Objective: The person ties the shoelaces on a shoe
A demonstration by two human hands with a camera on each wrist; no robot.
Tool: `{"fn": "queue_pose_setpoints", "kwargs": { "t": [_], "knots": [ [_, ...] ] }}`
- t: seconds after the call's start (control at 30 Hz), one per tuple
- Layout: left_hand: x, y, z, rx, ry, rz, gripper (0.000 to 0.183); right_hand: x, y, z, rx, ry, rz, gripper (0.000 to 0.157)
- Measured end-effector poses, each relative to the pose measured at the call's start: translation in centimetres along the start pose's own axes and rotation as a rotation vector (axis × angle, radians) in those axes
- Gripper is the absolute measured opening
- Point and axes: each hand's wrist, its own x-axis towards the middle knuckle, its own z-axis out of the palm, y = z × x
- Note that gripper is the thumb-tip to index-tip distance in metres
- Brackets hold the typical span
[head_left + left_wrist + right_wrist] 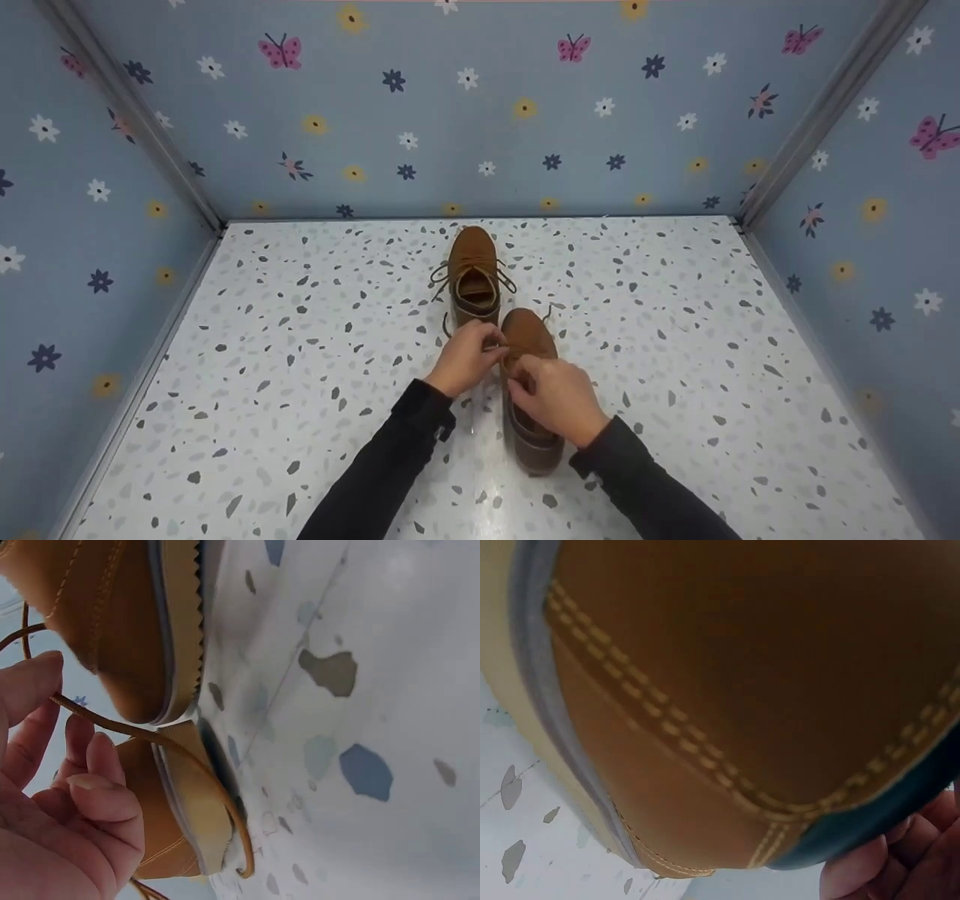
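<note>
A brown leather shoe (529, 326) stands on the speckled floor between my hands, toe pointing away. My left hand (466, 360), beside its lacing, pinches a brown shoelace (112, 724) between thumb and finger. In the left wrist view the lace's loose end droops past the fingers toward the floor. My right hand (561, 394) is over the lacing, thumb and forefinger pinched together on the lace, which they mostly hide. In the right wrist view, its curled fingers (855, 870) show beside the shoe's dark collar, below the stitched side panel.
The matching brown shoe (474, 251) stands farther forward and slightly left, its lace tied in a bow with loops out both sides. Blue walls (480, 105) printed with flowers and butterflies enclose the white speckled floor (337, 300) ahead and on both sides.
</note>
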Motion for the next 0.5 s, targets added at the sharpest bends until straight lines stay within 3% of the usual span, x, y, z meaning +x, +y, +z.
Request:
{"fn": "queue_pose_setpoints", "kwargs": {
  "t": [0.23, 0.37, 0.5],
  "knots": [
    [-0.9, 1.5, -2.2, -0.156, 0.008, -0.034, 0.006, 0.7, 0.0, -0.5, 0.065, -0.007, 0.113, 0.012],
    [-1.8, 2.0, -2.9, -0.185, 0.019, -0.052, 0.007, 1.2, 0.2, -0.9, 0.129, -0.002, 0.176, 0.008],
    [-3.1, 2.1, -3.2, -0.272, 0.009, -0.129, 0.01, 1.7, 0.4, -1.3, 0.224, -0.039, 0.228, 0.008]
  ]
}}
